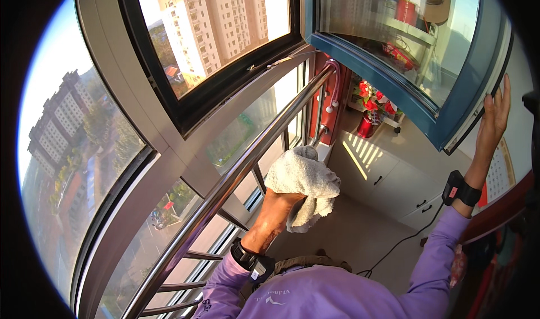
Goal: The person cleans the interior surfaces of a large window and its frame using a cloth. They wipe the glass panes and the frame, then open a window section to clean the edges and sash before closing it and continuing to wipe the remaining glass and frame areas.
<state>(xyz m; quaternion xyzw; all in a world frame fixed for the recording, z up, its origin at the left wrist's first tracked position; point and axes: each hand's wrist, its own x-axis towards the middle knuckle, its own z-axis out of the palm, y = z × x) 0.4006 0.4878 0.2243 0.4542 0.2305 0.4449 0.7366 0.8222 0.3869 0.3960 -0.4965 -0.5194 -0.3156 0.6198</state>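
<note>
A bunched pale towel cloth (303,173) is gripped in my left hand (284,201), in front of the stainless-steel handrail (244,160). The cloth covers most of that hand's fingers. On the right, my right hand (494,118) rests flat against the outer edge of an open window sash (375,72). This sash has a blue-green frame, and its glass (392,36) reflects buildings. To the left of it, a fixed-looking window frame (211,104) with a black inner border surrounds a view of a tall apartment building.
Below the handrail run several metal bars (181,285). Red artificial flowers in a red vase (366,125) stand on a white cabinet (375,163) with dark handles. A black cable (398,247) hangs from my right wrist device. A calendar (500,171) hangs at the right.
</note>
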